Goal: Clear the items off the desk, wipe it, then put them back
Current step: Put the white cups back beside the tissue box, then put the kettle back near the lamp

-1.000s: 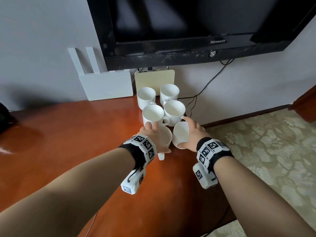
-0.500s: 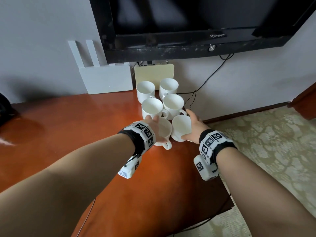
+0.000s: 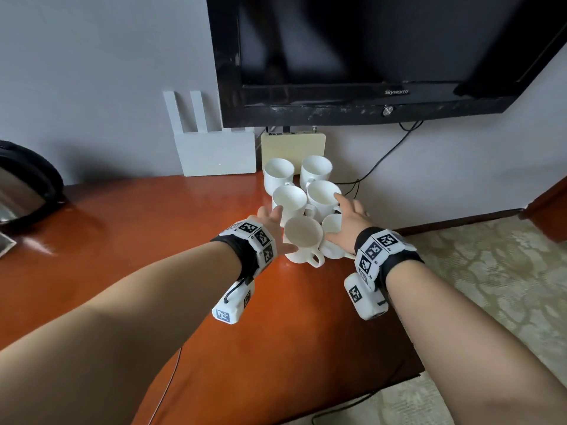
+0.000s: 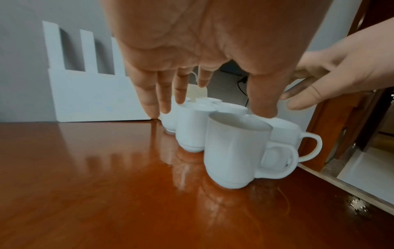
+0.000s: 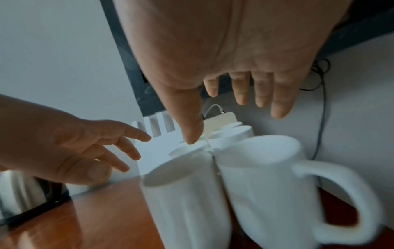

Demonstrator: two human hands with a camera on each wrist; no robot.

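Against the far wall hangs the black television, its glossy frame looming over the desk, a slab of red-brown wood polished enough to mirror whatever stands on it. At the wall's foot lean a flat white router with squared antennas and, to its right, a cream box with rounded corners, cables trailing off to the right.

Near the desk's right edge six white mugs stand in a tight cluster, two by two: smooth glazed ceramic, straight-walled, with looped handles; the two nearest have their handles turned toward the viewer.

Both hands are spread wide and hold nothing. Left hand hovers at the cluster's left flank, its fingers straight and pointing down beside the middle mug; right hand sits over the right side, fingers fanned above the rims. Whether either palm touches a mug I cannot tell.

Judging by the tidy grouping, the mugs are probably being set back or squared up. To do it well, press flat fingers lightly against the outer walls and nudge inward from both sides together; glazed ceramic slides readily on polished wood, and the right-hand mugs sit close to the edge.
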